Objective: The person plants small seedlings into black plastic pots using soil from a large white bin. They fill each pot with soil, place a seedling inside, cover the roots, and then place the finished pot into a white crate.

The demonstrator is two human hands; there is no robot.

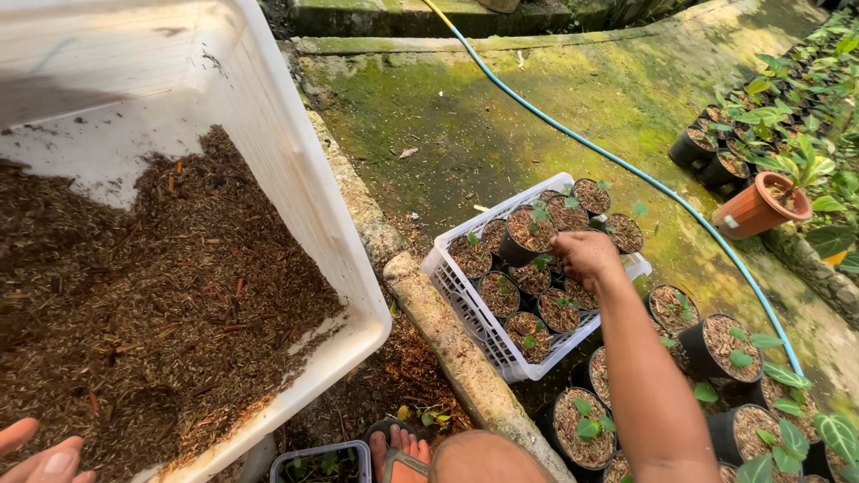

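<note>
My right hand (586,255) reaches out over a white slatted crate (465,300) packed with several small black pots (528,233) of brown mulch and tiny green seedlings. Its fingers curl down onto the pots near the crate's far side; whether it grips one I cannot tell. My left hand (40,458) shows only as fingertips at the bottom left corner, resting at the near edge of a large white tub (295,170) that holds brown shredded mulch (152,295). The fingers lie apart with nothing in them.
A concrete kerb (447,344) runs between tub and crate. More potted seedlings (725,349) stand to the right of the crate. A blue hose (626,170) crosses the mossy concrete. A terracotta pot (761,207) and rows of potted plants (778,116) stand at the far right. My sandalled foot (403,447) is below.
</note>
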